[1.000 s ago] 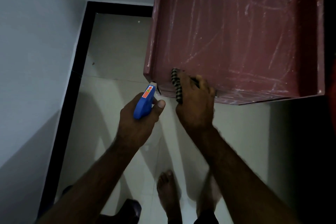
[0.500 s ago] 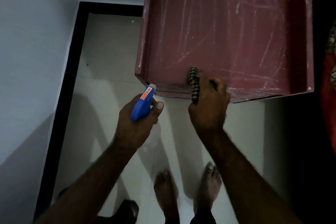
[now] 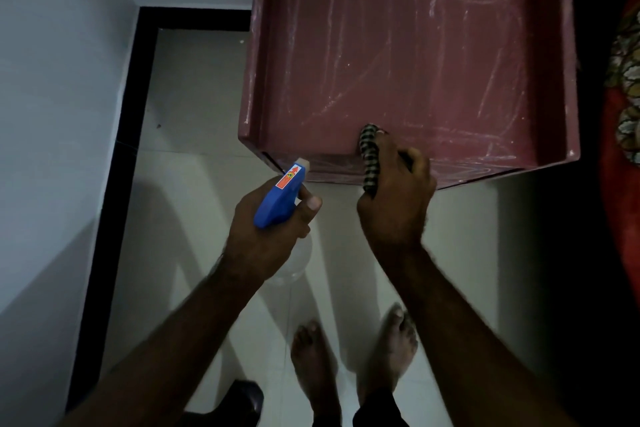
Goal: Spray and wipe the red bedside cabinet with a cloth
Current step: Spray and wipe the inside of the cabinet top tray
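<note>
red bedside cabinet: far edge cut off by the frame's top | spray bottle: clear body mostly hidden under left hand, label print too small to read | checked cloth: mostly hidden under right hand | patterned fabric: cut off at right edge | dark object: cut off at bottom, unidentifiable

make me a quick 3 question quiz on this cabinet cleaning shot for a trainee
1. True or false: the left hand grips the blue spray bottle.
2. Where is the striped cloth? A) lying on the floor B) at the front edge of the red cabinet, held by the right hand C) draped over the left forearm
3. In two words, what covers the cabinet's top surface?

Key: 1 true; 2 B; 3 pale streaks
</note>
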{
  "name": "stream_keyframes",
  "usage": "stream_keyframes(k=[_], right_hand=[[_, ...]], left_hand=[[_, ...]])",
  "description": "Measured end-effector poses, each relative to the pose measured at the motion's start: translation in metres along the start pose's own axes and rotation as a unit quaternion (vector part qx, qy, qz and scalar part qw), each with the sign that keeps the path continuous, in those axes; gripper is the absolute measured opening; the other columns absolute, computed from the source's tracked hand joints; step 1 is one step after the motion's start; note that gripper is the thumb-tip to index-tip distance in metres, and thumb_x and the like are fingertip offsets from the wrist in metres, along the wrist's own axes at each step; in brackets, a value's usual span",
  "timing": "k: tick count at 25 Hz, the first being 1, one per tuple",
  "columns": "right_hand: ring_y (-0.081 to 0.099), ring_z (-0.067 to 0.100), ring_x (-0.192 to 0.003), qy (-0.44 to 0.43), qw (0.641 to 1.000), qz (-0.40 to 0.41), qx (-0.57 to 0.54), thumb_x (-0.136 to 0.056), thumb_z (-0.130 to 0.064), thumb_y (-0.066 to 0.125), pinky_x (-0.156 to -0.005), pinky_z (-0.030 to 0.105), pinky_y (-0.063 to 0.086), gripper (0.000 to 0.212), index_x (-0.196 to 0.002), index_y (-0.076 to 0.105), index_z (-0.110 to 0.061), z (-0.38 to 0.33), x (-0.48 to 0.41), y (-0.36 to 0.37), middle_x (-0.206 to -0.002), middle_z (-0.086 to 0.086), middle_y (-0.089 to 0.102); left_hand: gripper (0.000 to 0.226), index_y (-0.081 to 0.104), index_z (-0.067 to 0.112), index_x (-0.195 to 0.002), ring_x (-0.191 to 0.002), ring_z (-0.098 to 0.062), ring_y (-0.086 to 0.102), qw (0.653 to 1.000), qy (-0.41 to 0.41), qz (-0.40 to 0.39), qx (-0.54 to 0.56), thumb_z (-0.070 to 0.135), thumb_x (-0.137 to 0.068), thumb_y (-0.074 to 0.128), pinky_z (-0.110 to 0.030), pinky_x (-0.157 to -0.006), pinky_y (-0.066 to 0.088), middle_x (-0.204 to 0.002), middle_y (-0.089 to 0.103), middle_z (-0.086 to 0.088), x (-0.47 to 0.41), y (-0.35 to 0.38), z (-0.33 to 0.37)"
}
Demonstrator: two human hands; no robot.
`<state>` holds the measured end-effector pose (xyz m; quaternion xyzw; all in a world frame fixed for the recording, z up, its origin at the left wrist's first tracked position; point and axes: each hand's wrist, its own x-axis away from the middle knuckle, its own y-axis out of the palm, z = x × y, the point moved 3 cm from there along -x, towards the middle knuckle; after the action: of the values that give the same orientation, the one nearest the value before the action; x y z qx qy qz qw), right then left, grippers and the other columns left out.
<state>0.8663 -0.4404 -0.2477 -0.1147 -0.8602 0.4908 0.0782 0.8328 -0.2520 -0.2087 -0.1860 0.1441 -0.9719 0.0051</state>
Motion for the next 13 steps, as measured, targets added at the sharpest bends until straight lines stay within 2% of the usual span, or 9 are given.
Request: stream_keyframes(k=[1, 3, 5, 7, 9, 11, 13], right_hand=[[0.050, 0.033, -0.116, -0.009, 1.000, -0.018, -0.008, -0.067, 0.007, 0.062, -0.092, 0.033, 0.039, 0.091, -0.147, 0.046, -0.033, -0.007, 0.002, 0.004, -0.135, 0.005, 0.054], [0.046, 0.033, -0.127, -0.078, 0.995, -0.058, -0.016, -0.068, 0.008, 0.063, -0.099, 0.041, 0.042, 0.091, -0.150, 0.045, -0.027, -0.019, 0.004, 0.010, -0.138, 0.003, 0.059], [0.043, 0.030, -0.132, -0.116, 0.991, -0.072, -0.008, -0.067, 0.008, 0.063, -0.104, 0.048, 0.043, 0.091, -0.151, 0.045, -0.025, -0.016, 0.000, 0.006, -0.137, -0.001, 0.062], [0.048, 0.032, -0.125, -0.067, 0.997, -0.037, 0.005, -0.066, 0.009, 0.062, -0.101, 0.042, 0.046, 0.093, -0.148, 0.045, -0.032, 0.005, -0.007, -0.008, -0.135, -0.007, 0.055], [0.052, 0.035, -0.116, 0.004, 1.000, 0.008, 0.000, -0.065, 0.009, 0.059, -0.093, 0.034, 0.041, 0.094, -0.146, 0.046, -0.037, 0.024, -0.009, -0.019, -0.132, -0.001, 0.050], [0.051, 0.033, -0.115, 0.030, 1.000, 0.001, -0.002, -0.068, 0.005, 0.058, -0.089, 0.029, 0.035, 0.092, -0.147, 0.044, -0.040, 0.027, -0.009, -0.019, -0.133, 0.005, 0.052], [0.048, 0.030, -0.120, 0.004, 0.999, -0.032, -0.004, -0.071, 0.002, 0.057, -0.092, 0.030, 0.037, 0.090, -0.150, 0.042, -0.038, 0.016, -0.009, -0.009, -0.138, 0.001, 0.053]], left_hand=[[0.036, 0.064, 0.022, -0.094, -0.068, -0.016, 0.073, 1.000, 0.000, 0.002, -0.005, 0.054, -0.079, 0.068, -0.013, -0.064, 0.054, -0.075, 0.071, -0.009, 0.001, 0.002, 0.000], [0.031, 0.065, 0.026, -0.094, -0.067, -0.015, 0.072, 1.000, 0.000, 0.010, -0.008, 0.054, -0.080, 0.069, -0.012, -0.063, 0.053, -0.075, 0.072, -0.008, 0.002, 0.007, 0.001], [0.015, 0.065, 0.044, -0.092, -0.067, -0.017, 0.073, 1.000, 0.003, 0.008, 0.009, 0.053, -0.081, 0.070, -0.016, -0.064, 0.055, -0.079, 0.072, -0.004, 0.003, 0.012, 0.005], [0.014, 0.063, 0.058, -0.092, -0.066, -0.019, 0.072, 1.000, 0.009, 0.003, 0.026, 0.051, -0.082, 0.070, -0.019, -0.065, 0.057, -0.084, 0.071, -0.002, 0.003, 0.016, 0.008], [0.014, 0.065, 0.048, -0.095, -0.065, -0.018, 0.072, 1.000, 0.002, 0.015, 0.023, 0.049, -0.083, 0.071, -0.015, -0.062, 0.054, -0.080, 0.071, -0.003, 0.003, 0.019, 0.011], [0.020, 0.064, 0.043, -0.102, -0.065, -0.017, 0.071, 0.999, 0.001, 0.017, 0.027, 0.046, -0.083, 0.071, -0.013, -0.060, 0.052, -0.081, 0.071, 0.001, 0.002, 0.026, 0.013], [0.032, 0.057, 0.053, -0.113, -0.066, -0.018, 0.071, 0.999, 0.005, 0.011, 0.034, 0.044, -0.084, 0.070, -0.016, -0.062, 0.054, -0.087, 0.070, 0.002, 0.001, 0.034, 0.018]])
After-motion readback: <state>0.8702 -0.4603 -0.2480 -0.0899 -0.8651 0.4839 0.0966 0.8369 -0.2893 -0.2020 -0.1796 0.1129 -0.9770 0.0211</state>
